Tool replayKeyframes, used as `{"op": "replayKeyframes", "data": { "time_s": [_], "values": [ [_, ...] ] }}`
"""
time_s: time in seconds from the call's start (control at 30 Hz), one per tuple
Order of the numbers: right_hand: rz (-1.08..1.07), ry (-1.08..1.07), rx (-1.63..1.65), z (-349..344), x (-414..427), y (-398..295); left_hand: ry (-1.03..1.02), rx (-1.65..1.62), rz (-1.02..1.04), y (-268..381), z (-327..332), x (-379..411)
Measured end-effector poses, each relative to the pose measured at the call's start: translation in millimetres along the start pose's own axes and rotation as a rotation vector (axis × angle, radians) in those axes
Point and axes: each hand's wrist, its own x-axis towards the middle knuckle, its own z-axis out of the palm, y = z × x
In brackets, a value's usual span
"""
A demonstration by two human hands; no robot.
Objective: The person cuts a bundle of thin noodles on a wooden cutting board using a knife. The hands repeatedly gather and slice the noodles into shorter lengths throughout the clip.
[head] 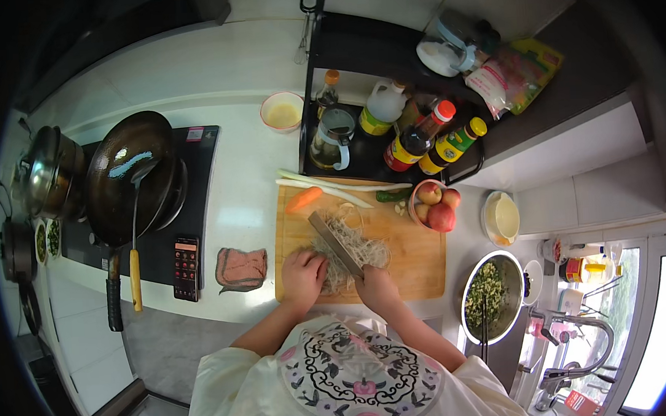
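Observation:
My right hand (377, 289) grips the handle of a kitchen knife (335, 243), whose broad blade lies slantwise across a heap of pale, thin noodles (370, 251). My left hand (304, 277) holds the left side of the heap, its fingers curled by the blade. Under the heap is a wooden cutting board (422, 265). Along its far edge are a carrot (304, 199), long scallion stalks (332, 191) and a green pepper (394, 195). Garlic cloves (400, 208) lie near the pepper. The hands and blade cover part of the noodles.
A wok (131, 180) with a spatula (135, 243) stands on the black cooktop (206, 153) at left. Nearby are a phone (186, 268) and a folded cloth (242, 269). A fruit bowl (419, 217) and a metal bowl of chopped greens (514, 317) stand right. Bottles (420, 140) fill the rack behind.

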Motion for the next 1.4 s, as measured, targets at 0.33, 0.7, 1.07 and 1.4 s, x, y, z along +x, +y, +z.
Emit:
{"op": "replayKeyframes", "data": {
  "time_s": [0.33,0.7,1.07,1.4],
  "values": [
    [-0.122,0.010,-0.030,-9,-4,-18,-0.103,-0.030,-0.160,-3,-7,-7],
    [-0.035,-0.033,-0.078,3,-1,-13,-0.115,0.014,-0.078,-4,2,-3],
    [-0.127,-0.043,-0.033,-21,-7,-18,-0.079,-0.050,-0.207,-6,-18,-13],
    [-0.118,-0.081,-0.183,-3,2,-8,-0.125,-0.062,-0.259,-8,-14,-15]
  ]
}}
